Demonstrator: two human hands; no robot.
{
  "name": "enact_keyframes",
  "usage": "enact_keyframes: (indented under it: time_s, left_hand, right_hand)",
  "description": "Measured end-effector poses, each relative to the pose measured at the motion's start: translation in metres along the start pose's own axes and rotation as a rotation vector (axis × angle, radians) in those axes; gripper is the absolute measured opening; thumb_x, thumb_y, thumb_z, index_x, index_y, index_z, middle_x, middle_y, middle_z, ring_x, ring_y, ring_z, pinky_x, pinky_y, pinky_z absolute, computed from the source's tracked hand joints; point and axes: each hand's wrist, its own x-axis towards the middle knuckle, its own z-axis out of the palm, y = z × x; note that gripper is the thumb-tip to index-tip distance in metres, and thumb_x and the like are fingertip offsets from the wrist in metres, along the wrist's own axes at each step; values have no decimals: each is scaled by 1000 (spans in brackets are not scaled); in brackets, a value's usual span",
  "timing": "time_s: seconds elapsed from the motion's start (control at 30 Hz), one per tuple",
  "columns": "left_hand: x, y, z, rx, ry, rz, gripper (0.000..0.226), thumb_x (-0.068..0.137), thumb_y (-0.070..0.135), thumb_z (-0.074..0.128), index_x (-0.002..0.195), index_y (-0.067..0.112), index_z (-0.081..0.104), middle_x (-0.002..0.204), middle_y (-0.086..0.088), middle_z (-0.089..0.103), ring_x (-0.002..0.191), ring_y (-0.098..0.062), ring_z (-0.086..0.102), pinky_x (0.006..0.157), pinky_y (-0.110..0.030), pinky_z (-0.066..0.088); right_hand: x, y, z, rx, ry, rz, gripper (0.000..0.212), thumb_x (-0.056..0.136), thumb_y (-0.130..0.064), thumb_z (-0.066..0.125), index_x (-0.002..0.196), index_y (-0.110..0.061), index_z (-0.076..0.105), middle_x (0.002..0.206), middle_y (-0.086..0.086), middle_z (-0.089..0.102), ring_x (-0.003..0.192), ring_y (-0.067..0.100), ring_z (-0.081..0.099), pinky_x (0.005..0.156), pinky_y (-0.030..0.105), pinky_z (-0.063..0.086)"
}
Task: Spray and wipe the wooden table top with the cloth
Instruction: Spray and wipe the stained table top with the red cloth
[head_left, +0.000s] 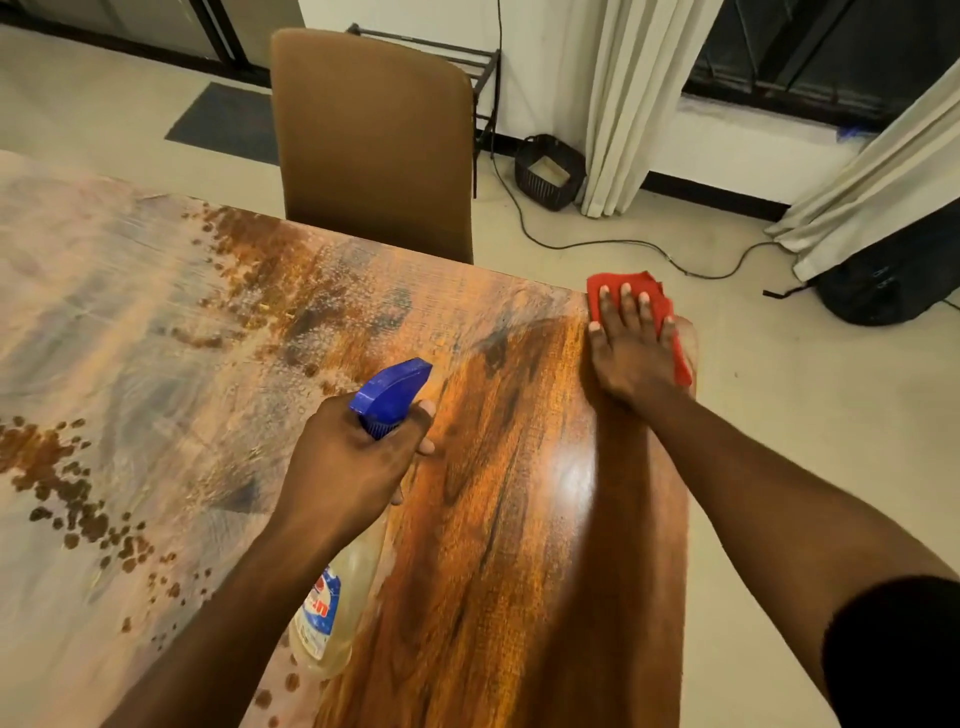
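Observation:
The wooden table top (493, 493) fills the lower left; its left part is wet and foamy with spray, its right strip glossy brown. My left hand (348, 457) grips the neck of a clear spray bottle (324, 618) with a blue trigger head (392, 392), held over the table's middle. My right hand (631, 353) lies flat, fingers spread, on a red cloth (608, 286) at the table's far right corner; the cloth overhangs the edge.
A brown chair (374, 140) stands at the far side of the table. On the floor to the right are a black basket (548, 171), a cable (623, 241), curtains (634, 104) and a dark bag (893, 280).

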Motion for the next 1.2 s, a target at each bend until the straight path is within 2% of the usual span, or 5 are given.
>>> enact_keyframes:
  time_s: [0.33,0.5,0.6,0.9,1.2]
  left_hand:
    - [2,-10,-35,-15,77,-55,34,89,43,66,67,68,68,74,-22,78,41,-26,64,72,-57,64]
    - [-10,-14,-42,7,109,-76,20,89,43,69,73,35,77,70,-9,80,46,-30,68,67,-56,65]
    - [-20,-17,-43,22,114,-85,31,84,53,69,74,24,77,61,-4,76,48,-30,67,66,-54,64]
    - [-44,-17,-27,12,2,-60,26,93,47,69,69,57,72,73,-22,77,40,-25,63,61,-50,64]
    - [-60,-30,-21,69,6,-89,27,91,54,66,82,31,76,72,-17,78,42,-26,66,69,-53,65]
  right_hand:
    - [-28,-218,46,-145,-176,-556,72,111,-58,15,173,-30,-11,180,6,-18,163,29,-25,129,58,-18]
    - [-140,-250,83,-97,-266,-881,72,105,-48,18,168,-18,36,175,12,33,166,36,12,132,64,-2]
    - [-201,-216,100,-64,-198,-964,59,111,-40,39,166,-17,39,175,12,34,166,33,17,132,62,8]
    - [-216,2,59,-36,-127,-372,61,114,-57,4,168,-44,-20,178,-11,-22,164,14,-25,133,50,-15]
    - [-50,52,-3,25,-57,-46,65,114,-59,11,171,-40,-13,179,-5,-23,165,23,-21,132,57,-9]
